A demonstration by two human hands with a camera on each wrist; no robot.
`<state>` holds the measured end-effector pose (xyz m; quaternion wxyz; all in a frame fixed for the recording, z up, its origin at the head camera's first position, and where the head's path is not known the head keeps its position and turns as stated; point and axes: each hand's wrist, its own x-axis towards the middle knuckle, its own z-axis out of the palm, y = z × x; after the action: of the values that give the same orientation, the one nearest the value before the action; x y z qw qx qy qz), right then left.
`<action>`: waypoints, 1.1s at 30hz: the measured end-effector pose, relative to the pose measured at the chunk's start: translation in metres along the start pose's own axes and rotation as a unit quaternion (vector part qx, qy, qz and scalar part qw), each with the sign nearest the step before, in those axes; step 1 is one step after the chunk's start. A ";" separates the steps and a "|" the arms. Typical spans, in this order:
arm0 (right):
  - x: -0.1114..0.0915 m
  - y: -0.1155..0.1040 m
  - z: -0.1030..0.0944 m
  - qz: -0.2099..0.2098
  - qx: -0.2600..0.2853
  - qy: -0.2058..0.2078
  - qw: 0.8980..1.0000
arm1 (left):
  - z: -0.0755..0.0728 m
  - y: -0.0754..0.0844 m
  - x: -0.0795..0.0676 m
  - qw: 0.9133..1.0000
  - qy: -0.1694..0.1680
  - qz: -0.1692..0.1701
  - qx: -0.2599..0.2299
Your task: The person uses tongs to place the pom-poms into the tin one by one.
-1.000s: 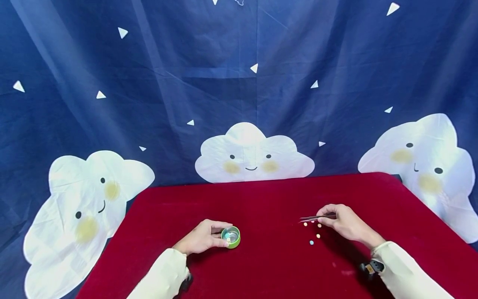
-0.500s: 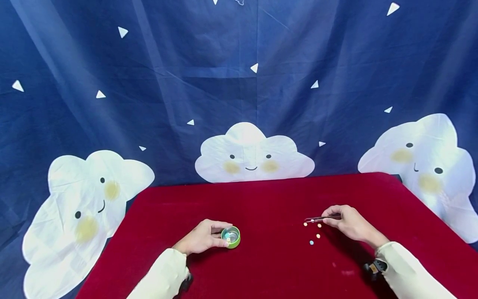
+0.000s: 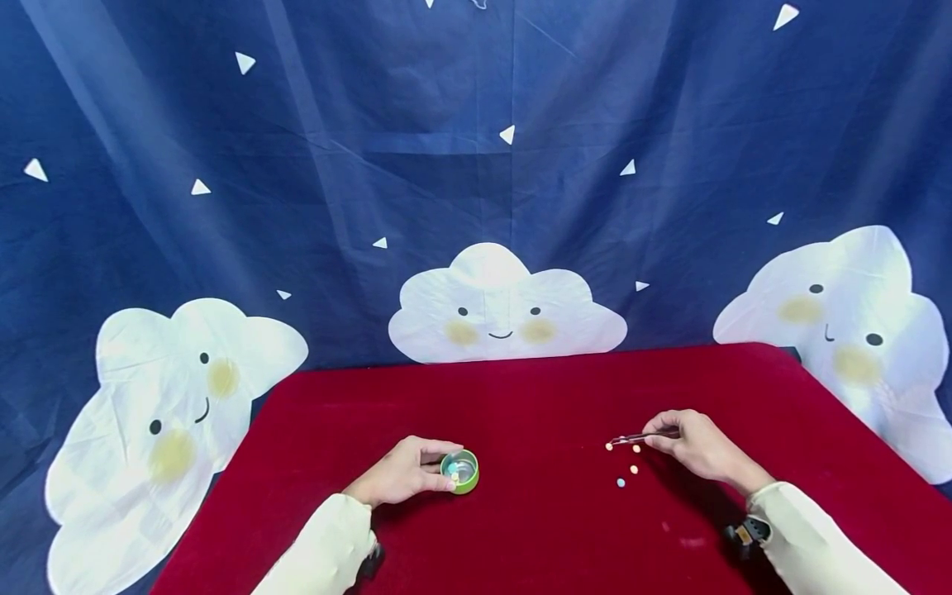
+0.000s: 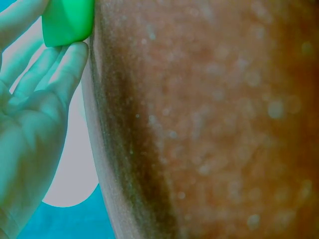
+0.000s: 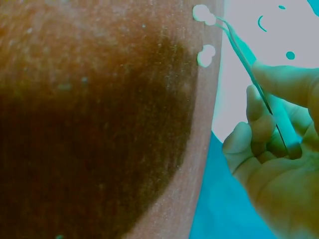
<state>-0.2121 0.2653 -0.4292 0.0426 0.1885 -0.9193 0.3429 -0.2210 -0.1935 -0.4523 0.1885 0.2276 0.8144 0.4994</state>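
Observation:
My left hand (image 3: 409, 473) grips a small round green tin (image 3: 474, 478) by its side, thumb and fingers at the rim. A few pale and light blue balls (image 3: 453, 469) lie inside it. In the left wrist view only the underside of the green tin (image 4: 70, 22) shows, above my fingertips. My right hand (image 3: 695, 445) pinches a pair of tweezers (image 3: 638, 436), tips pointing left and down. In the right wrist view the tweezers (image 5: 244, 59) have their tips right at a small pale ball, beside a larger-looking pale ball (image 5: 201, 12).
Near the tweezers, a yellow ball (image 3: 635, 449), another yellow ball (image 3: 634, 469) and a blue ball (image 3: 621, 483) lie on the red tablecloth (image 3: 521, 529). A blue curtain (image 3: 335, 207) with white clouds hangs behind the table.
My right hand has drawn back slightly to the right, and the tweezer tips have come down beside the leftmost balls. The left hand and tin have stayed in place.

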 end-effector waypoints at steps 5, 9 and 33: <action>0.001 -0.001 0.000 0.001 -0.005 0.009 1.000 | 0.000 0.000 -0.001 1.000 0.002 -0.002 0.001; 0.003 -0.004 0.000 -0.007 0.001 0.014 1.000 | 0.000 0.000 -0.001 1.000 0.002 -0.003 0.000; 0.019 -0.034 0.013 -0.021 0.065 -0.014 0.998 | 0.000 0.002 0.000 1.000 0.003 -0.009 0.003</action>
<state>-0.2164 0.2272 -0.4141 0.0251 0.2152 -0.8914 0.3980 -0.2202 -0.1926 -0.4504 0.1901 0.2193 0.8184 0.4960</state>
